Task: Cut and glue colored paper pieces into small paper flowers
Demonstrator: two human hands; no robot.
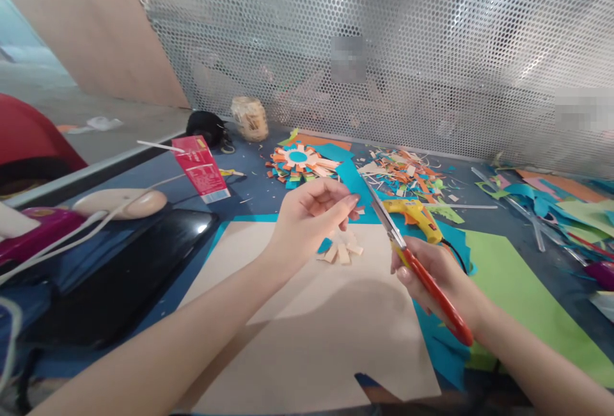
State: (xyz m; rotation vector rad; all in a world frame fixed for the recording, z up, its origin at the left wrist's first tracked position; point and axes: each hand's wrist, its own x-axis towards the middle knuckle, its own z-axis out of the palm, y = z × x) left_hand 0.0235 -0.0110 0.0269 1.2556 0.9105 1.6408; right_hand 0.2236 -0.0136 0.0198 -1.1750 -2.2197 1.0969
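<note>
Both bare forearms in view. Left forearm (206, 333) runs diagonally in from lower left; left hand (311, 211) is up front, thumb against curled fingers in a pinch. Right forearm (537, 358) enters lower right; right hand (436, 275) sits lower, fingers curled in a grip. Hands apart, not touching.

No text, brand, number or sign can be read with certainty. The red drink carton (200, 171) bears pale printing on its visible face, but the characters are too small and blurred to be deciphered.
</note>
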